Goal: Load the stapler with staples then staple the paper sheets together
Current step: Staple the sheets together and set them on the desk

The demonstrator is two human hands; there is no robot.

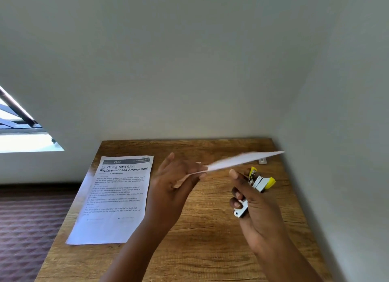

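Left hand [174, 176] pinches a blurred paper sheet [231, 160] above the desk [210, 250]; right hand [252, 206] has its fingers [236, 195] wrapped round the stapler [257, 182]; another printed sheet [113, 199] lies flat at left.

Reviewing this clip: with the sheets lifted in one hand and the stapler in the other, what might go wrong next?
1. The left hand pinches the paper at one end only, in mid-air; the sheets may slip out of line before stapling.
2. The right hand holds the stapler apart from the paper, so aiming its mouth onto the floppy free edge may miss.
3. The printed sheet on the table may get left out.
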